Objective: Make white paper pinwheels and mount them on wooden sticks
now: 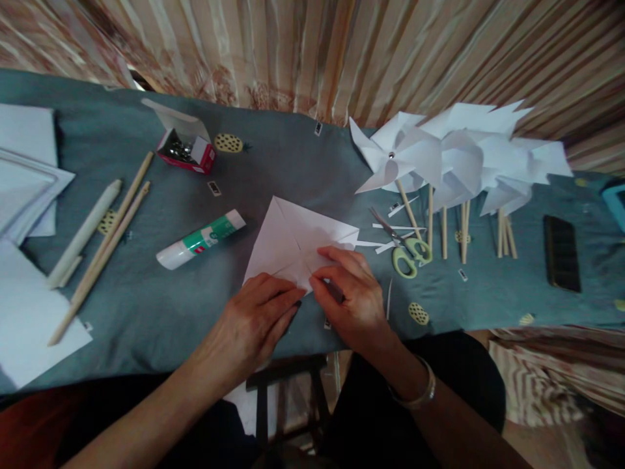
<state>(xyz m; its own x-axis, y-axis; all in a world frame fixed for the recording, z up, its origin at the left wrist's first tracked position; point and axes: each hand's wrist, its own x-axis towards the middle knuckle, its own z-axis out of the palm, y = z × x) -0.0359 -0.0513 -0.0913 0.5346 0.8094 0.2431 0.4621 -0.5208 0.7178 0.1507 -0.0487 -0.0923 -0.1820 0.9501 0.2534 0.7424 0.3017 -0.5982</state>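
A white square of paper (293, 238) with diagonal creases lies on the grey-blue cloth in front of me. My left hand (258, 312) rests on its near corner with fingers pressed flat and together. My right hand (349, 293) pinches the paper's near edge, fingers curled onto the sheet. A green-and-white glue stick (200, 240) lies just left of the paper. Green-handled scissors (405, 247) lie to the right.
Several finished white paper pinwheels (459, 159) on wooden sticks lie at the back right. A red box of pins (188, 148) stands open at the back left. Wooden sticks (105, 244) and white sheets (27, 189) lie left. A black phone (561, 253) sits far right.
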